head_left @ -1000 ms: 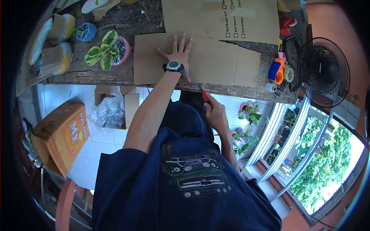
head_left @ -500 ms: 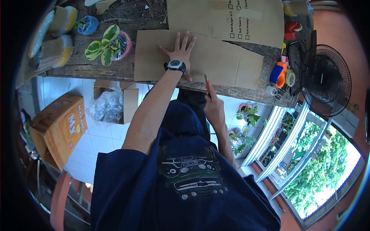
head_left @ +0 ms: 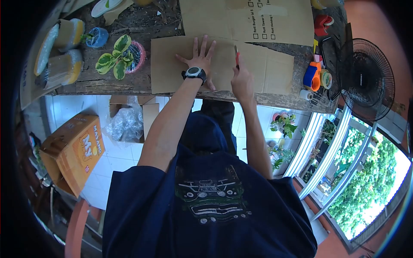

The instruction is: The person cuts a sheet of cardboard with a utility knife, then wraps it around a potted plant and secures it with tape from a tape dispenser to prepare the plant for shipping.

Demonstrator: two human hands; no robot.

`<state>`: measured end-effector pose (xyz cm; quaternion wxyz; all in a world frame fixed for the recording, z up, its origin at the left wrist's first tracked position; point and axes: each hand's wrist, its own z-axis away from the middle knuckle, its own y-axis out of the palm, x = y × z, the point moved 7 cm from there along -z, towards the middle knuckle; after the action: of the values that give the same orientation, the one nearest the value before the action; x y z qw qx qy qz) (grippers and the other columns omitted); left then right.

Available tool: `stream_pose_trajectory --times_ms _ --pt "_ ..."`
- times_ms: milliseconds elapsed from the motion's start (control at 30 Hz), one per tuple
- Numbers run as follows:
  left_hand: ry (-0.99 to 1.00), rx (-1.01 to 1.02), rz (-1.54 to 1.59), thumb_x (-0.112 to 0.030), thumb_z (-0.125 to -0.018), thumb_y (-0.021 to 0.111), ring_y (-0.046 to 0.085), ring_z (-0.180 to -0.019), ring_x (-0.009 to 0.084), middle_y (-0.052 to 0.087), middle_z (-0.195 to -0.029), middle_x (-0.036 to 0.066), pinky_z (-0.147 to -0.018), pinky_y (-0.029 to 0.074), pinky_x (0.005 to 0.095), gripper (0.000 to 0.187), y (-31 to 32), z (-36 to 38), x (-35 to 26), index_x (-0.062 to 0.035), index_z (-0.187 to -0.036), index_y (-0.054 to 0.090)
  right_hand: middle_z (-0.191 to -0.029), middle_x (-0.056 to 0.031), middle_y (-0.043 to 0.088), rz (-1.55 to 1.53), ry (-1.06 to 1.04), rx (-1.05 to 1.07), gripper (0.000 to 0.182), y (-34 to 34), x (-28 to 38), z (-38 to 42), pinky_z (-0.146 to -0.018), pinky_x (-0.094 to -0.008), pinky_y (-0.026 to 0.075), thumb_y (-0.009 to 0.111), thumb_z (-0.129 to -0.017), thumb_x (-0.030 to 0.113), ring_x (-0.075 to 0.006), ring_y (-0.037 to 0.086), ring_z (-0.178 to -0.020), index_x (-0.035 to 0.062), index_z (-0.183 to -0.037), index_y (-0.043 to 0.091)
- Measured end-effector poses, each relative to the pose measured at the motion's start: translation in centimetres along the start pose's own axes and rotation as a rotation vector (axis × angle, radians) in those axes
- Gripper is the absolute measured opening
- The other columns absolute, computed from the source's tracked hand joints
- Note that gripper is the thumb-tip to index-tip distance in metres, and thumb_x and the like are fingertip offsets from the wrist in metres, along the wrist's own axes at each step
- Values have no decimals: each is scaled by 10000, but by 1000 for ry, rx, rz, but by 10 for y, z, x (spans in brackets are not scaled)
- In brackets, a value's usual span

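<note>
Now my right hand has moved up from the near edge of the cardboard sheet to well over it, and the red cutter knife in its closed fingers points to the far edge. For the work in hand, I judge this brings the blade to the other side of the sheet, which lies on the wooden table before me. My left hand has stayed flat there, its fingers spread wide, holding nothing. I cannot tell whether the blade touches the cardboard; my grip hides most of the handle, and the printed cardboard beyond is cut off above.
</note>
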<state>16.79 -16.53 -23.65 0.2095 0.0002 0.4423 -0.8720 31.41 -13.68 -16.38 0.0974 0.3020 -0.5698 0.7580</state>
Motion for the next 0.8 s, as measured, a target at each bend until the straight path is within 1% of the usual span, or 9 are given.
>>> stream_pose_trajectory --times_ms 100,167,267,367,433,500,600,700,800 --pt "-17 11 8 -547 -251 969 -197 -1508 310 -261 -1630 -27 -959 127 918 1732 1 -2 1 -405 -1541 -178 -820 -315 658 -17 37 85 556 -3 -7 78 -671 -552 484 565 -921 -2 -497 653 -794 24 -1454 411" --pt "-13 34 8 -537 -275 972 -196 -1509 304 -264 -1629 -37 -965 134 914 1714 -6 3 1 -405 -1542 -174 -870 -312 672 -8 134 169 535 -11 -22 124 -685 -509 515 576 -912 -11 -474 677 -821 18 -1433 456" --pt "0 51 9 -513 -320 975 -194 -1511 299 -269 -1627 -44 -970 143 909 1682 -8 10 0 -399 -1545 -172 -919 -308 682 -73 64 195 486 -31 -29 152 -705 -460 537 576 -917 -3 -452 694 -849 15 -1399 513" --pt "19 19 -59 -500 -341 977 -174 -1511 328 -257 -1631 -25 -971 159 908 1666 -10 9 5 -386 -1550 -163 -945 -297 691 -88 150 88 449 -53 -20 138 -725 -429 543 571 -925 5 -427 707 -866 16 -1373 548" --pt "18 -18 -172 -497 -355 975 -157 -1511 355 -246 -1635 -11 -967 165 910 1651 -5 11 5 -378 -1553 -154 -936 -280 693 -58 246 123 458 -65 -6 119 -715 -423 538 574 -935 15 -414 707 -864 24 -1390 528" --pt "-17 -85 -337 -493 -377 972 -142 -1510 379 -239 -1638 -2 -959 163 915 1629 -4 7 8 -374 -1557 -144 -925 -284 685 -95 127 11 434 -60 -9 100 -711 -455 527 570 -941 25 -442 690 -856 30 -1374 540" --pt "10 -55 -219 -501 -366 974 -134 -1505 406 -241 -1637 6 -945 160 922 1639 -9 5 -16 -369 -1559 -142 -929 -292 677 -69 -4 -78 442 -43 -6 55 -723 -503 512 566 -944 44 -470 669 -870 32 -1383 517" --pt "143 -11 50 -512 -357 974 -166 -1499 402 -263 -1630 6 -931 165 927 1649 -15 5 -47 -370 -1557 -148 -906 -300 672 -20 -21 -60 498 -25 -3 8 -703 -550 489 566 -937 54 -486 658 -866 44 -1423 463" --pt "76 15 16 -532 -350 971 -204 -1493 384 -294 -1618 -8 -941 178 919 1657 2 -1 -44 -378 -1553 -159 -874 -307 667 -6 -40 -40 530 -9 -12 -16 -685 -561 482 566 -929 48 -488 657 -849 68 -1445 447"
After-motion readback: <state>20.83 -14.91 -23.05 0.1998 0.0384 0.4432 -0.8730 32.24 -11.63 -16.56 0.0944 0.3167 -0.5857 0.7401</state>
